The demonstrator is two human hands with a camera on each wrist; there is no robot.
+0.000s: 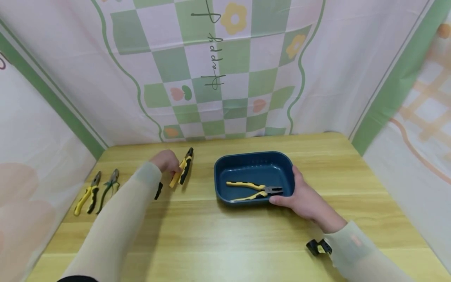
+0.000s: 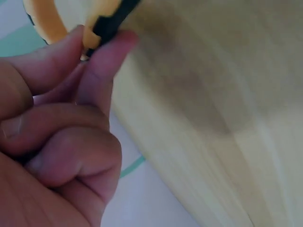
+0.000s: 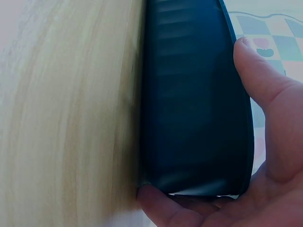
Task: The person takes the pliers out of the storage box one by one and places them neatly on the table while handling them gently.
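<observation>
My left hand (image 1: 166, 161) pinches one yellow-and-black handle of a pair of pliers (image 1: 186, 165) between thumb and fingertips. Their dark jaws point away toward the back of the table; in the left wrist view only the handles (image 2: 106, 28) show, and the other fingers are curled in. At the right end of a dark blue rectangular box (image 1: 253, 159), my right hand (image 1: 306, 197) grips the wall, thumb over the rim and fingers around the outside. Inside the box lies another pair of yellow-handled pliers (image 1: 264, 188), handles toward the left.
To the left on the wooden table (image 1: 218, 239) lie yellow-and-black pliers (image 1: 92, 189) and green-handled pliers (image 1: 112, 182), the latter partly behind my left sleeve. A patterned curtain (image 1: 211, 90) stands along the table's back edge, with more cloth at both sides.
</observation>
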